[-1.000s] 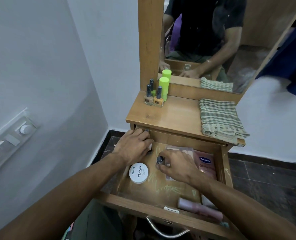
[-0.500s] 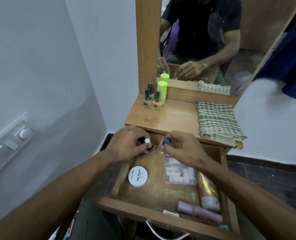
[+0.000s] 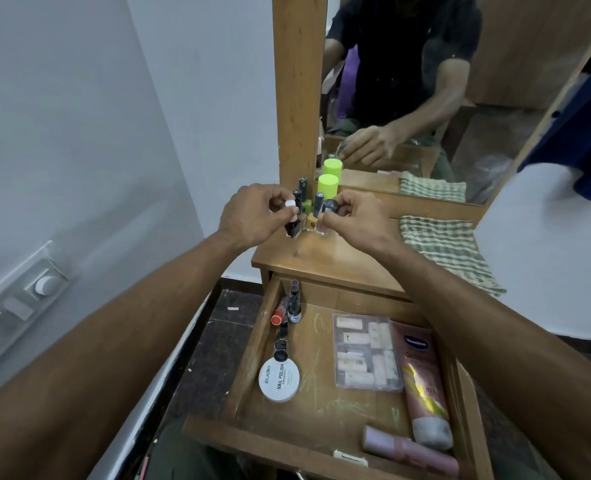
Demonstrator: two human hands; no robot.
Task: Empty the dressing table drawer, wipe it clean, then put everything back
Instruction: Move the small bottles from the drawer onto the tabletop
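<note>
The open wooden drawer [image 3: 249,362] holds a white round nail polish tin [image 3: 279,378], small bottles [image 3: 293,306] along its left wall, a clear box of sachets [image 3: 365,351], a pink Vaseline tube [image 3: 423,382] and a lilac tube [image 3: 408,450]. My left hand [image 3: 252,216] pinches a white-capped dark bottle [image 3: 291,216] over the tabletop's back left corner. My right hand [image 3: 356,216] pinches a dark-capped clear bottle [image 3: 325,216] beside it. Both bottles stand low over the tabletop [image 3: 339,261], next to a green bottle [image 3: 328,187] and dark-capped polish bottles [image 3: 302,188].
A folded green checked cloth [image 3: 446,251] lies on the right of the tabletop. The mirror [image 3: 425,81] rises behind, with a wooden post [image 3: 299,81] at its left. A wall switch panel [image 3: 17,306] sits on the left wall. Dark floor tiles lie below.
Both hands have lifted out of the drawer, each with a small bottle, and moved up and back to the tabletop's back left corner beside the other bottles.
</note>
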